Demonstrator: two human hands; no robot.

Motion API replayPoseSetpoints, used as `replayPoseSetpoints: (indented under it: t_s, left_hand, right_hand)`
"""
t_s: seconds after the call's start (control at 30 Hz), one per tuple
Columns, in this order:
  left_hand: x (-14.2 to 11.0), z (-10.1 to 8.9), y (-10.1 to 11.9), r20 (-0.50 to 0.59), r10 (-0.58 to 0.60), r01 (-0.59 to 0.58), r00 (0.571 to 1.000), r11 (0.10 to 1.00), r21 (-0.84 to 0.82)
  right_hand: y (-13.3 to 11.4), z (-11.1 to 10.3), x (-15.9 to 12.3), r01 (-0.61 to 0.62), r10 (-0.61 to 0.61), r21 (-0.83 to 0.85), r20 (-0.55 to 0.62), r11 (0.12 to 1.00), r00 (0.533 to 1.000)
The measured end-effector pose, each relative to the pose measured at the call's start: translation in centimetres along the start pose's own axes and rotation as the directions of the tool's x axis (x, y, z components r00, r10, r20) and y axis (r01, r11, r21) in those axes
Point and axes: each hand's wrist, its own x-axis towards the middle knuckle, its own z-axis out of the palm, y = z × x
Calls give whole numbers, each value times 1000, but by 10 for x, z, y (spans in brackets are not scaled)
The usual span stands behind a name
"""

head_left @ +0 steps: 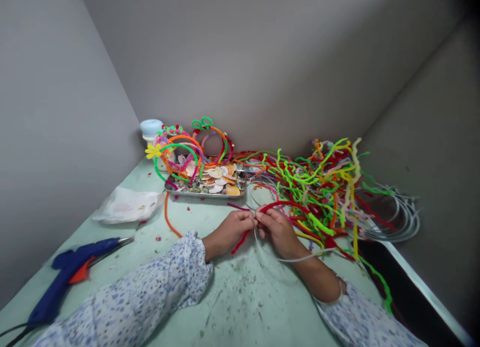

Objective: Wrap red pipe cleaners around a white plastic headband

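My left hand (235,230) and my right hand (278,230) meet just above the table, fingers pinched close together. Between them is a red pipe cleaner (285,203); it arcs away past my right hand, and a short red end hangs below my left fingers. A thin pale wire (290,260) also runs through the grip and loops under my right wrist. Fingertips hide how the pipe cleaner and wire meet. Just behind my hands stands a metal tray (204,195) of seashells, with finished-looking pipe-cleaner hoops (183,138) leaning on it.
A tangled heap of pipe cleaners (318,179) fills the back right, beside coiled wire (407,219). At the left lie a blue glue gun (71,272) and a white plastic bag (127,205). A light-blue-lidded container (151,128) stands behind. A dark tray-like object (397,282) is at the right edge.
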Motion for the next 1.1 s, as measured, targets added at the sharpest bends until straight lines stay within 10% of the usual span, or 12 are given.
replayPoseSetpoints:
  t_s: [1.1]
  left_hand:
    - [-1,6,1,-114,19,-2,993,988,152]
  right_hand:
    - [-1,1,-7,132,-156,-294,-61,947,986]
